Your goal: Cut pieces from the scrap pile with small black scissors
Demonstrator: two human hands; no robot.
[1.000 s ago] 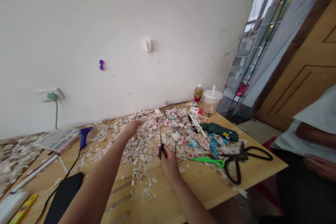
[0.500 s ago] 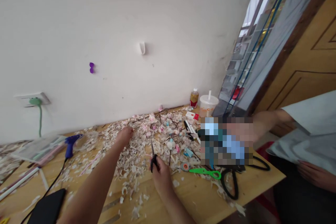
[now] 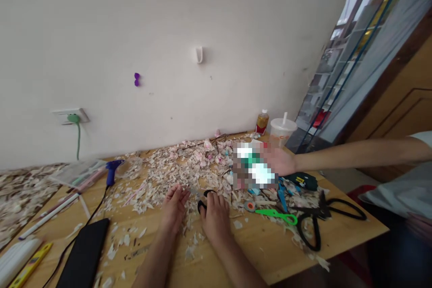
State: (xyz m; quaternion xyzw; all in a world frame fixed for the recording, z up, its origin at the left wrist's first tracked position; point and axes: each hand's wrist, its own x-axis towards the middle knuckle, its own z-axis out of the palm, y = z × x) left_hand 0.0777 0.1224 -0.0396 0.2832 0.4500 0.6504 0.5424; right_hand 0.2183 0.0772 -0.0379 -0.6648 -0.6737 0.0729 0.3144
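My right hand [image 3: 216, 216] is closed around the black handles of a small pair of scissors [image 3: 201, 206]. Their metal blades point left, toward my left hand [image 3: 174, 204], whose fingertips are pinched together close to the blade tips. What those fingers hold, if anything, is too small to make out. Beneath and beyond both hands lies a thick spread of pale petal-like scraps [image 3: 158, 168]. Pink blossoms [image 3: 208, 145] on thin brown twigs lie behind, near the wall.
Another person's hand [image 3: 281, 162] reaches in from the right, with a blurred-out patch over its fingers. Green scissors [image 3: 275, 213] and large black-handled scissors [image 3: 315, 225] lie front right. A blue glue gun [image 3: 111, 171], a black tablet-like slab [image 3: 86, 252] and a yellow cutter [image 3: 32, 263] lie left.
My left hand has come back from the scraps by the wall to the scissors. My right hand has turned the scissors leftward. The other person's hand has reached further left. The view has shifted left.
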